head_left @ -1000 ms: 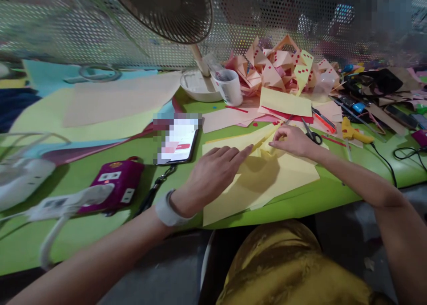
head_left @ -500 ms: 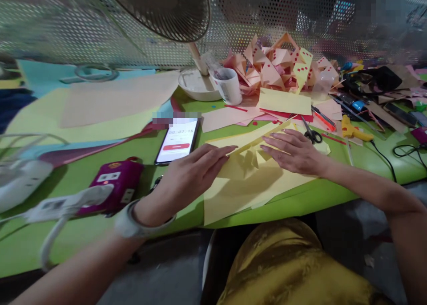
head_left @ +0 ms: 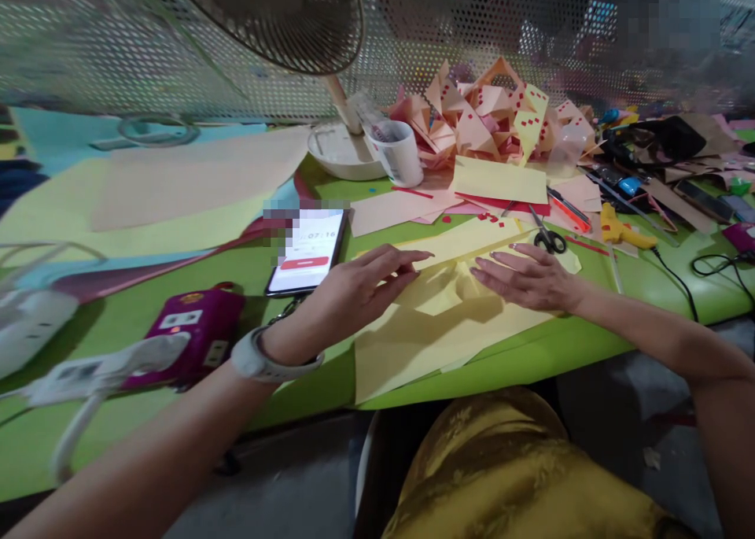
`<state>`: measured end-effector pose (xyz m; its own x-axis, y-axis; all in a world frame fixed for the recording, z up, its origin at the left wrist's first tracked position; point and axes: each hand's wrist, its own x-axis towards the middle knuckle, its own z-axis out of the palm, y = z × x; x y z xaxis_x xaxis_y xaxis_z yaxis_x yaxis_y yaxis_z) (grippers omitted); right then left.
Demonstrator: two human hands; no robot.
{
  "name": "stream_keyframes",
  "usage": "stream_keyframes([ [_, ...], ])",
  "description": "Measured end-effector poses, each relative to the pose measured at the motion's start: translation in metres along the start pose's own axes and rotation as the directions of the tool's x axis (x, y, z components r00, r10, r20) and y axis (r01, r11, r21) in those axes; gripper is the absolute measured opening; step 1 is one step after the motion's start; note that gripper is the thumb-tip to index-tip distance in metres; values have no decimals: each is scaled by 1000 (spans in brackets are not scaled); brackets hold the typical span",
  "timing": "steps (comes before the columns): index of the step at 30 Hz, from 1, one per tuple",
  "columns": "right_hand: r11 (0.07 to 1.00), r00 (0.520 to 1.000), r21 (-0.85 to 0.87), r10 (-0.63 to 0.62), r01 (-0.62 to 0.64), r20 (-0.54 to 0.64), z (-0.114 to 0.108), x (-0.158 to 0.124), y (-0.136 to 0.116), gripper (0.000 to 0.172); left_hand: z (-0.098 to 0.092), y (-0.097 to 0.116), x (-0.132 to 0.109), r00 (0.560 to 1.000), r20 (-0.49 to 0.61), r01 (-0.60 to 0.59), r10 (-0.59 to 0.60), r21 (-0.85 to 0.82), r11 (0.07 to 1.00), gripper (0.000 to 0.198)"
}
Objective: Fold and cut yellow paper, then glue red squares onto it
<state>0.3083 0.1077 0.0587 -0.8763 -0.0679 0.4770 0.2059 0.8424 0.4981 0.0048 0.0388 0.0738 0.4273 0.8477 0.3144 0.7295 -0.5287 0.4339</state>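
Observation:
A folded yellow paper piece (head_left: 440, 287) lies on larger yellow sheets (head_left: 413, 346) at the front of the green table (head_left: 560, 350). My left hand (head_left: 354, 287) rests flat on its left side with the fingers stretched out. My right hand (head_left: 528, 275) lies flat on its right side, fingers spread and pointing left. Both palms press down on the paper, and neither hand grips anything. A white watch sits on my left wrist.
A phone (head_left: 307, 252) lies left of the paper, with a purple box (head_left: 185, 338) and a white power strip (head_left: 112, 366) further left. Behind are scissors (head_left: 547, 236), a glue gun (head_left: 622, 232), a white cup (head_left: 401, 152), a fan base (head_left: 339, 149) and several folded paper shapes (head_left: 489, 118).
My right hand has gone from pinching the paper's fold to lying flat on it. My left hand has slid a little left and flattened out. The camera view shifted slightly.

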Motion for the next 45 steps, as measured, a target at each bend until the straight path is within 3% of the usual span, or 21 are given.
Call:
stream_keyframes([
  [4,1000,999,28,-1,0,36,7,-2,-1,37,6,-2,0,999,-20,-28,28,32,999,34],
  [7,999,999,42,28,-29,31,14,-2,-2,28,14,-6,-3,996,-26,-84,90,167,982,35],
  [12,979,988,180,76,-100,135,25,-4,-3,21,24,-5,-6,962,243,-222,125,429,875,39],
  [15,968,980,226,70,-112,187,26,-6,-2,22,26,3,-2,948,310,-229,73,501,835,38],
  [21,922,916,310,100,-233,389,23,2,-2,32,24,15,10,915,402,-253,22,532,808,44],
  [30,901,852,309,113,-305,511,21,23,-4,41,24,5,18,913,408,-209,9,448,870,49],
  [35,912,853,277,129,-302,506,19,24,-4,37,26,3,19,927,374,-181,27,383,906,49],
  [45,981,954,139,88,-132,287,27,8,-3,24,26,21,9,926,373,-234,62,437,868,38],
])
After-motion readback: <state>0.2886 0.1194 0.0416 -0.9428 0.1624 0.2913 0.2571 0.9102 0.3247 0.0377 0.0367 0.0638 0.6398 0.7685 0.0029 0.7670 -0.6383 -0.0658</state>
